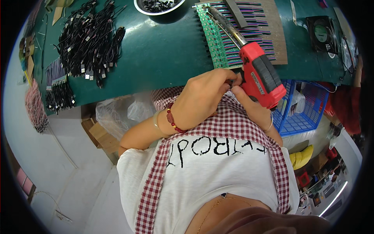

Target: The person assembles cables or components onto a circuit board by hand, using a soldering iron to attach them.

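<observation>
At the near edge of the table, my left hand (204, 93) and my right hand (252, 109) meet with fingertips pinched together. A small dark piece shows between them, too hidden to name. A red and black soldering gun (257, 72) with a long metal barrel lies across my right hand, covering part of it. Whether that hand also grips the gun, I cannot tell. Its barrel points away from me, over a row of green circuit boards (213, 39) with coloured wires (253, 35) running right. A grey bar (235, 13) lies across the wires.
Bundled black cables (89, 43) with metal plugs cover the table's left part. A white bowl (159, 12) of small black parts stands at the back. To the right are a black round-faced device (321, 34) and, below the table, a blue plastic crate (302, 111).
</observation>
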### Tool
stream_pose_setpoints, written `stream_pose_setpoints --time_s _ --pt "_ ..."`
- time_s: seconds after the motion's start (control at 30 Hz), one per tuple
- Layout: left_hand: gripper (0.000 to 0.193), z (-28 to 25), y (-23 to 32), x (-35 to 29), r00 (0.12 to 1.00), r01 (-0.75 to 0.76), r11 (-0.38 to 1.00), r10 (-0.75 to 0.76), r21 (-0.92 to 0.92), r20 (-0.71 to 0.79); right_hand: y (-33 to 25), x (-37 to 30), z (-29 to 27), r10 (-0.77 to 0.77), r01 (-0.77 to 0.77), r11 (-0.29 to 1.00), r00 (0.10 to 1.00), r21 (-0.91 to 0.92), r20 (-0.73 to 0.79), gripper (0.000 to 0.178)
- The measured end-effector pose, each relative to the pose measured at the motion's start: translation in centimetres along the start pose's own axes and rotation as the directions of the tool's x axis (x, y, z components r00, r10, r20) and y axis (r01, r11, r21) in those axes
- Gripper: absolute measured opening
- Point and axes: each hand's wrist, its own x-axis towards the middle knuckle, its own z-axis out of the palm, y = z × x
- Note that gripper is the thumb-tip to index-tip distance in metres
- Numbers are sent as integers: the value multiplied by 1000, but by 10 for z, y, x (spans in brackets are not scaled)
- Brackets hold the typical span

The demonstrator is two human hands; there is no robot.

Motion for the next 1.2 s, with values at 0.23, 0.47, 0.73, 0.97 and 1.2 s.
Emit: stream_pose_setpoints --time_s 0.23,0.47,0.73,0.97,1.2 --pt "11 -1 -4 -9 981 195 977 -193 -89 36 9 1 -8 -35 48 983 997 -179 76 22" --pt "8 -16 -16 -1 853 510 825 -446 -245 273 17 -1 -10 -23 43 970 996 -238 85 25" --pt "13 -28 -62 20 655 756 548 -622 -359 430 36 -41 -53 -27 19 995 996 -97 -87 37" --pt "15 -27 -65 24 648 761 535 -622 -366 439 55 -81 -75 120 -116 992 990 57 -70 15" --pt "15 -29 -69 28 631 774 541 -610 -329 480 72 -85 -82 7 -22 943 999 -332 -44 19"
